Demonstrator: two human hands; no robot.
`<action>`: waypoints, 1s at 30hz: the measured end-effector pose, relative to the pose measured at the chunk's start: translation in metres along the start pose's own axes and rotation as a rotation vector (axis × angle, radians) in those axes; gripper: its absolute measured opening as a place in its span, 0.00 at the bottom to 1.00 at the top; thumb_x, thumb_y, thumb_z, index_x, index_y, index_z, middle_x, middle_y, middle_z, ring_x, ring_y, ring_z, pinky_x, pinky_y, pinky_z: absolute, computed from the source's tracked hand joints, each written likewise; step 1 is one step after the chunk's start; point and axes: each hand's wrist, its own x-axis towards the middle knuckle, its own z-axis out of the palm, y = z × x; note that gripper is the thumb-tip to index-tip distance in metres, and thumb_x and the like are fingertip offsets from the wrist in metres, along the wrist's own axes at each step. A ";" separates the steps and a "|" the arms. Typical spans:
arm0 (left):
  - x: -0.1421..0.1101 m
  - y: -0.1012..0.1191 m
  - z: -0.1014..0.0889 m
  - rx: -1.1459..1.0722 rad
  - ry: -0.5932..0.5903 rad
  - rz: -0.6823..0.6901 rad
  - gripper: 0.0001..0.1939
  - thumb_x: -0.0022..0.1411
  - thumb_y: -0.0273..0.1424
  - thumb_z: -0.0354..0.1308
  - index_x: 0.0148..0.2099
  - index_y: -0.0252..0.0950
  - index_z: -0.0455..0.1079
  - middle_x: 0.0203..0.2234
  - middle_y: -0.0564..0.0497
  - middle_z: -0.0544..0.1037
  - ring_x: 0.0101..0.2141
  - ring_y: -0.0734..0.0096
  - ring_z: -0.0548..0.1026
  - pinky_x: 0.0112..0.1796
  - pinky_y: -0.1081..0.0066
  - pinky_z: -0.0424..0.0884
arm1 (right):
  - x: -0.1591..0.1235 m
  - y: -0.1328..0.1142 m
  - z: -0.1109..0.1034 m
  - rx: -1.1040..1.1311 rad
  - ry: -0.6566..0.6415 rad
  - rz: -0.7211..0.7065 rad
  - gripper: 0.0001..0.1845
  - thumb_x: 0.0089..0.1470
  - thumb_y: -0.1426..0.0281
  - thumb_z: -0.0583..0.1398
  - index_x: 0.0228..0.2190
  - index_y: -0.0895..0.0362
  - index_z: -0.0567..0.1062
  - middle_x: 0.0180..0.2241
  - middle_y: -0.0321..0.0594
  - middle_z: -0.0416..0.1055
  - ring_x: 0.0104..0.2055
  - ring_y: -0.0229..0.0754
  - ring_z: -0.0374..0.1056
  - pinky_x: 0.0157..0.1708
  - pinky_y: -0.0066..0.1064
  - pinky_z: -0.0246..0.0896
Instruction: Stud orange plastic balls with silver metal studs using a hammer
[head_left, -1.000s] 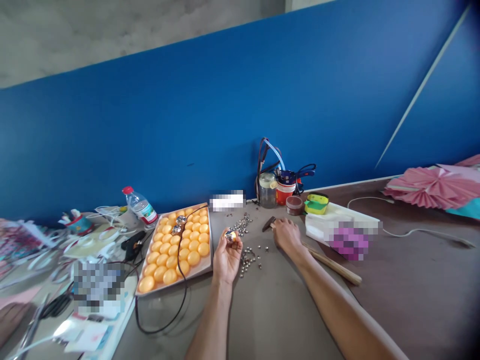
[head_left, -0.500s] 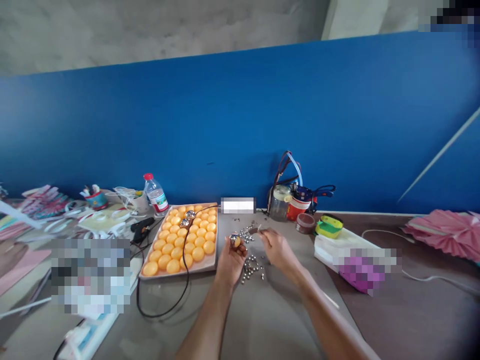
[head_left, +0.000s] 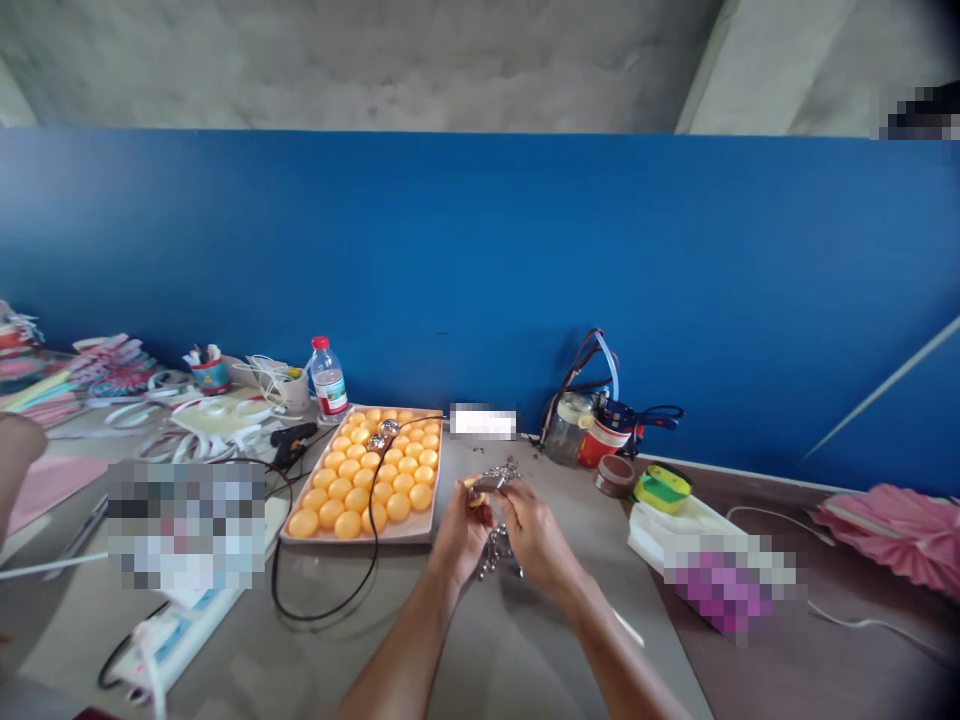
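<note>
My left hand [head_left: 459, 532] is closed around a small orange ball [head_left: 472, 488] partly covered with silver studs, held just above the grey table. My right hand [head_left: 534, 535] is closed on a hammer near its head; the hammer head [head_left: 491, 482] rests against the ball, and the wooden handle [head_left: 628, 628] pokes out behind my forearm. Loose silver studs [head_left: 496, 547] lie on the table under and beyond both hands. To the left stands a tray [head_left: 360, 537] with rows of orange balls [head_left: 358, 482]; a couple at its far end carry silver studs.
A black cable [head_left: 330, 603] loops over the tray. A water bottle [head_left: 328, 377], glue gun [head_left: 294, 441] and paper rings sit at the left. Jars [head_left: 570, 428], a red can [head_left: 604, 437], a white box [head_left: 675, 525] and a pink paper fan [head_left: 892, 522] are on the right, below a blue wall.
My right hand has picked the hammer up from the table and brought its head to the ball in my left hand. The view has tilted up and levelled.
</note>
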 end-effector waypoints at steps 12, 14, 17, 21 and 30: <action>0.000 -0.002 0.003 -0.030 0.043 -0.014 0.16 0.53 0.42 0.58 0.36 0.35 0.65 0.19 0.56 0.67 0.19 0.80 0.64 0.23 0.77 0.60 | 0.000 0.005 -0.004 0.024 -0.013 -0.032 0.15 0.57 0.72 0.47 0.36 0.55 0.73 0.32 0.42 0.70 0.38 0.41 0.67 0.39 0.31 0.62; 0.001 0.001 0.001 -0.077 0.084 0.003 0.16 0.52 0.41 0.59 0.35 0.34 0.65 0.18 0.57 0.66 0.19 0.80 0.64 0.22 0.78 0.60 | 0.001 0.005 0.001 0.028 -0.056 -0.028 0.15 0.57 0.72 0.47 0.36 0.55 0.74 0.33 0.42 0.71 0.38 0.41 0.67 0.40 0.32 0.62; 0.001 0.005 0.000 -0.144 0.065 0.006 0.16 0.52 0.43 0.59 0.34 0.35 0.64 0.18 0.56 0.66 0.19 0.79 0.65 0.23 0.76 0.61 | 0.003 0.000 0.002 0.051 -0.022 -0.031 0.16 0.58 0.71 0.47 0.39 0.55 0.73 0.36 0.43 0.71 0.41 0.41 0.67 0.42 0.32 0.62; 0.000 0.003 0.000 -0.176 -0.007 -0.024 0.16 0.55 0.44 0.55 0.32 0.34 0.64 0.19 0.54 0.67 0.19 0.78 0.64 0.23 0.75 0.61 | 0.003 -0.003 0.001 0.046 -0.008 -0.069 0.16 0.58 0.71 0.46 0.43 0.54 0.71 0.39 0.43 0.70 0.43 0.41 0.66 0.44 0.33 0.61; 0.001 0.000 -0.001 -0.152 -0.022 -0.070 0.15 0.56 0.42 0.55 0.30 0.34 0.63 0.19 0.53 0.67 0.20 0.76 0.64 0.24 0.74 0.60 | -0.004 -0.005 -0.014 -0.004 -0.022 -0.060 0.17 0.58 0.72 0.46 0.41 0.53 0.71 0.37 0.43 0.70 0.42 0.42 0.67 0.42 0.32 0.62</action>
